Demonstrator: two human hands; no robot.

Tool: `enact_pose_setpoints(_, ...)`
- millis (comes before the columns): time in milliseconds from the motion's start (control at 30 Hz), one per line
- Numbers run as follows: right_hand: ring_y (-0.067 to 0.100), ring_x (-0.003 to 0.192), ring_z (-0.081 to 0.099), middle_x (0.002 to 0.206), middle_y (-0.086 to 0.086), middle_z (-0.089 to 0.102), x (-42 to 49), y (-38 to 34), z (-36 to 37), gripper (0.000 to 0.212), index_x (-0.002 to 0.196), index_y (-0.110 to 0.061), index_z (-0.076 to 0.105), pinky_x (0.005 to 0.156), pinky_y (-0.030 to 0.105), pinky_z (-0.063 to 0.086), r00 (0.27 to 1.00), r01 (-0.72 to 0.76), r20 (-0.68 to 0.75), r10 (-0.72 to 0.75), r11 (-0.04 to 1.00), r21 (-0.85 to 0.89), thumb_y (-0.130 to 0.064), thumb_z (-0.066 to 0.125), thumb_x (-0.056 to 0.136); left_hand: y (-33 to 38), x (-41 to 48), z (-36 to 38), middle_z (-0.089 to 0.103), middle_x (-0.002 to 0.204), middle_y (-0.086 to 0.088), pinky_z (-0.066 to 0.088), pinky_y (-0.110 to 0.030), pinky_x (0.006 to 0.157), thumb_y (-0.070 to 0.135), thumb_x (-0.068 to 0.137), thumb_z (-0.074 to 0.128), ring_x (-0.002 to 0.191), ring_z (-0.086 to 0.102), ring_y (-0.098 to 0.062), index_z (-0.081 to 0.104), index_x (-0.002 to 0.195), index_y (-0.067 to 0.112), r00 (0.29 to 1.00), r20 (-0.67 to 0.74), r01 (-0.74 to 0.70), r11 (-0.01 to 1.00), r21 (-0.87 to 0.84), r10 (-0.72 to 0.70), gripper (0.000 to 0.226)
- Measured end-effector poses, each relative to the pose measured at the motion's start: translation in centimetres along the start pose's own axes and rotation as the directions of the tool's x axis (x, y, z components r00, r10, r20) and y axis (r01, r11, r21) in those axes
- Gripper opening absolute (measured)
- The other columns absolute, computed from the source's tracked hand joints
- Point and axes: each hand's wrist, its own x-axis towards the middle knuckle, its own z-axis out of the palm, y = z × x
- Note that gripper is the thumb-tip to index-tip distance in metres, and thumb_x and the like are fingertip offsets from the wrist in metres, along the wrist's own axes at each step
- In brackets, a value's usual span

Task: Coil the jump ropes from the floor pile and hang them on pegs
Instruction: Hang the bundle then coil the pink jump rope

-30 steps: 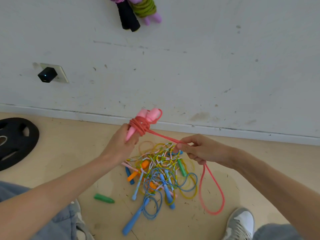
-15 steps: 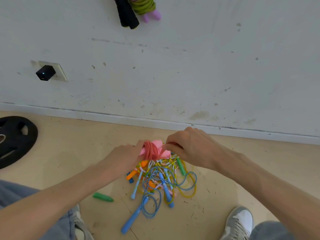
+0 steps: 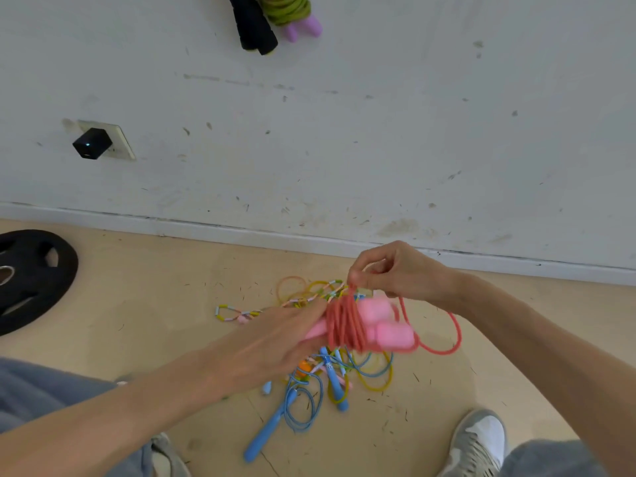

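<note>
At the far left a black round weight plate [image 3: 34, 277] lies on the tan floor [image 3: 155, 304], and a small black plug adapter [image 3: 92, 143] sits in the wall socket [image 3: 122, 142] above it. Toward the middle, our left hand [image 3: 272, 342] holds the pair of pink foam handles [image 3: 382, 325] low above the floor pile of coloured jump ropes [image 3: 309, 383]. The hand is blurred, so we judge rather than see that its fingers [image 3: 311, 313] are closed round the handles. High on the wall two coiled ropes [image 3: 275, 18] hang already. The coral rubber cord [image 3: 346, 327] is wound many times round the handles, and our right hand [image 3: 395, 270] pinches it between thumb and fingers just above the wraps. To the right a loose loop [image 3: 447, 342] of the cord trails free. We take this as the coiling step, near its end: next the loose loop needs winding on and tucking tight, before the bundle goes up to a peg.
</note>
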Motion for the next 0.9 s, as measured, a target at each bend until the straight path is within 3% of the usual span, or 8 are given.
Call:
enact_pose_setpoints(100,0.009,0.054,0.038,0.064,-0.001,0.051,0.0,1.4,0.2,0.015,0.079,-0.017,0.072,0.048,0.018,0.033,0.995,-0.096,0.046,0.087,0.960,0.265,-0.029,0.080,0.082,-0.4,0.6,0.1,0.059,0.076,0.001,0.045,-0.045,0.063,0.033,0.102,0.059,0.065,0.052,-0.020,0.052,0.107,0.020,0.950,-0.265,0.073,0.942,-0.329,-0.166,0.016)
enact_pose_setpoints(200,0.010,0.053,0.021,0.064,-0.001,0.030,-0.1,1.4,1.7,0.026,0.083,-0.027,0.074,0.046,0.018,0.023,0.982,-0.134,0.168,0.090,0.951,0.278,-0.042,0.062,0.101,-0.5,1.5,0.3,0.058,0.078,0.001,0.051,-0.055,0.069,0.036,0.098,0.060,0.071,0.052,-0.018,0.056,0.102,0.014,0.883,-0.324,0.095,0.806,-0.585,-0.339,0.023)
enact_pose_setpoints(333,0.011,0.051,0.026,0.064,-0.002,0.033,0.2,0.3,1.5,0.033,0.110,-0.019,0.078,0.045,0.018,0.026,0.987,-0.141,0.111,0.117,0.960,0.241,-0.042,0.054,0.106,-1.9,1.9,0.5,0.056,0.075,0.000,0.047,-0.047,0.065,0.030,0.100,0.060,0.067,0.050,-0.014,0.054,0.095,0.015,0.815,-0.357,0.161,0.770,-0.617,-0.456,0.018)
enact_pose_setpoints(500,0.013,0.046,0.041,0.062,-0.002,0.051,-0.4,-0.4,0.6,0.023,0.108,-0.020,0.078,0.049,0.020,0.040,0.990,-0.139,0.003,0.139,0.984,0.112,-0.036,0.062,0.103,-3.5,1.9,1.1,0.057,0.072,0.004,0.043,-0.038,0.060,0.023,0.103,0.058,0.059,0.050,-0.011,0.050,0.091,0.020,0.755,-0.389,0.307,0.809,-0.501,-0.527,0.015)
enact_pose_setpoints(633,0.013,0.043,0.040,0.057,0.000,0.050,-0.8,-0.5,0.7,0.018,0.101,-0.019,0.080,0.045,0.021,0.034,0.989,-0.151,0.001,0.151,0.988,-0.025,-0.030,0.066,0.101,-4.7,1.5,0.7,0.060,0.073,-0.004,0.047,-0.046,0.063,0.030,0.103,0.056,0.065,0.059,-0.032,0.046,0.095,0.016,0.705,-0.426,0.479,0.823,-0.304,-0.567,0.020)
enact_pose_setpoints(733,0.007,0.047,0.039,0.052,-0.011,0.049,-1.0,-1.2,1.3,0.014,0.102,-0.025,0.081,0.049,0.015,0.032,0.998,-0.059,-0.046,0.047,0.948,-0.313,-0.032,0.069,0.099,-4.7,1.2,0.9,0.057,0.072,-0.006,0.045,-0.047,0.062,0.033,0.105,0.051,0.069,0.061,-0.042,0.039,0.100,0.016,0.752,-0.391,0.536,0.838,-0.106,-0.530,0.022)
enact_pose_setpoints(800,0.003,0.056,0.052,0.056,-0.019,0.056,-1.4,-1.7,2.0,0.012,0.102,-0.030,0.080,0.055,0.013,0.038,0.991,-0.006,-0.120,-0.058,0.880,-0.475,-0.035,0.071,0.096,-4.9,1.2,1.0,0.060,0.078,-0.006,0.042,-0.044,0.062,0.033,0.107,0.046,0.074,0.063,-0.042,0.038,0.108,0.015,0.794,-0.346,0.557,0.827,0.080,-0.501,0.020)
enact_pose_setpoints(900,-0.002,0.071,0.067,0.065,-0.022,0.065,-2.1,-2.4,2.5,0.008,0.097,-0.033,0.080,0.070,0.014,0.050,0.972,-0.015,-0.208,-0.105,0.862,-0.507,-0.034,0.078,0.089,-4.5,1.2,1.1,0.065,0.095,-0.004,0.047,-0.042,0.064,0.026,0.109,0.042,0.079,0.067,-0.032,0.037,0.129,0.011,0.864,-0.267,0.503,0.757,0.417,-0.427,0.026)
